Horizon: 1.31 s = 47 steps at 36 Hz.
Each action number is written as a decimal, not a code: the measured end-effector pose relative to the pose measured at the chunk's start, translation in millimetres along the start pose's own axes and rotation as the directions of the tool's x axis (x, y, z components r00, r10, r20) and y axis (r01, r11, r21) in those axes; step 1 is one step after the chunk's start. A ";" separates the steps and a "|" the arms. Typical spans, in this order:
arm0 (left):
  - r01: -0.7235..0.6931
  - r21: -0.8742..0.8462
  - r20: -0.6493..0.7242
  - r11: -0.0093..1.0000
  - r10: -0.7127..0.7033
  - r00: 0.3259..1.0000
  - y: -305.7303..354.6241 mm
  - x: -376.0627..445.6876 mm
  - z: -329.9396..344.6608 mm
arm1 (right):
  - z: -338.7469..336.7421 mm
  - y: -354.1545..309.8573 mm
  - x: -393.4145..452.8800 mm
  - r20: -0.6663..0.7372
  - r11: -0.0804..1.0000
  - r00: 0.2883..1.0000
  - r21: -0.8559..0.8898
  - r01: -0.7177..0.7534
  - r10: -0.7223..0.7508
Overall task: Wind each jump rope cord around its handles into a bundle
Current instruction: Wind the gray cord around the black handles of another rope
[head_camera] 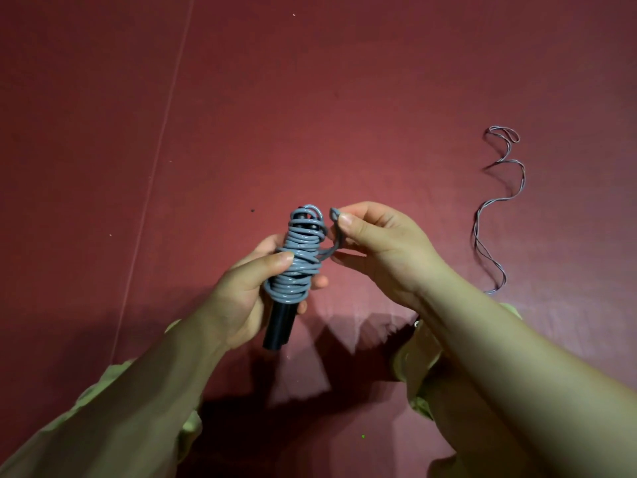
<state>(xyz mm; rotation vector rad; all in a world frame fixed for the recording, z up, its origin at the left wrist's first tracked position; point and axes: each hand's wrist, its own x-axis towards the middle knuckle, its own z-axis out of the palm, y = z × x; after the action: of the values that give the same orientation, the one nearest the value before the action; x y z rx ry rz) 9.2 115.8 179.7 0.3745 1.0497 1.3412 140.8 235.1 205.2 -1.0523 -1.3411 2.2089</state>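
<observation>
Two hands — left hand (241,298) grips bundle (301,263), right hand (375,243) pinches cord (336,232)

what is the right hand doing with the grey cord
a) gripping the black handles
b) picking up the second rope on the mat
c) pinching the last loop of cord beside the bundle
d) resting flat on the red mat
c: the right hand pinches the end loop of the grey cord just right of the wound bundle, while the left hand holds the bundle on its black handles.
</observation>
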 end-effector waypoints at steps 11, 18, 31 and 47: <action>-0.074 0.280 -0.208 0.957 0.136 0.969 -4.9 -5.1 3.8 | 11.7 5.3 4.6 0.008 0.977 0.993 -0.181 -0.112 0.115; -0.080 0.410 -0.199 0.909 0.174 0.964 -2.3 -3.3 -7.0 | 18.3 5.7 6.2 0.032 0.977 0.980 -0.091 -0.193 0.196; -0.127 0.454 -0.155 0.882 0.218 0.964 8.8 -8.8 -18.7 | 31.7 5.2 10.0 0.111 0.949 0.950 0.093 -0.301 0.291; -0.030 0.557 -0.254 0.830 0.204 0.946 16.6 -14.7 -18.6 | 38.6 -0.5 12.1 0.189 0.894 0.876 -0.150 -0.421 0.444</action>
<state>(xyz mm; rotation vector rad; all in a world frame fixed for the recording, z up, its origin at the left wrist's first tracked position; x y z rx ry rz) -13.8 100.5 188.4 0.6837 1.7057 1.2091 104.0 219.5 211.3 -1.2839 -1.4358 2.6737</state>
